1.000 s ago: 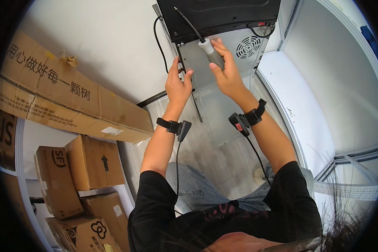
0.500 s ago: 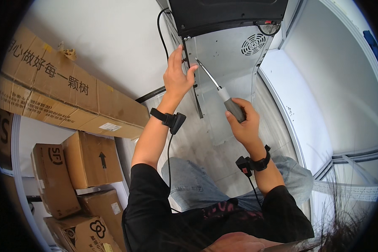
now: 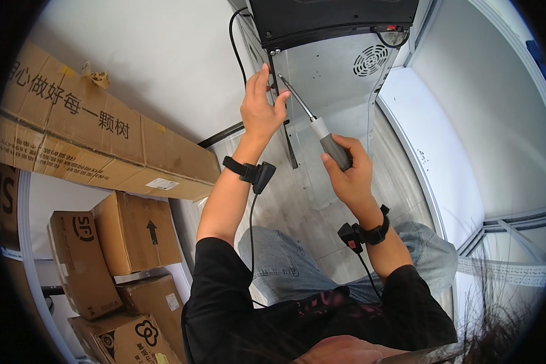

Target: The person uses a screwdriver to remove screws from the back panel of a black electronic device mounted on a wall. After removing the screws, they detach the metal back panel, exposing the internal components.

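In my right hand (image 3: pixel 353 173) is a screwdriver (image 3: pixel 333 150) with a grey and white handle, my fingers wrapped round the grip. Its metal shaft slants up and left, and the tip is close to the left edge of a grey metal panel (image 3: pixel 321 67); I cannot tell whether it touches. My left hand (image 3: pixel 262 109) has its fingers stretched out beside the dark edge strip (image 3: pixel 292 145) of that panel, just left of the screwdriver tip. Its fingertips reach near the strip's upper end. Above the panel sits a black housing (image 3: pixel 337 21).
A long cardboard box (image 3: pixel 103 127) lies to the left, with several smaller cartons (image 3: pixel 142 233) on a shelf below it. A black cable (image 3: pixel 232 42) hangs by the housing. White framed panels (image 3: pixel 485 103) stand on the right. Wired straps circle both my wrists.
The screwdriver and my right hand have moved slightly up and left, bringing the tip nearer the panel's left edge. My left hand has stayed by the strip with its fingers extended.
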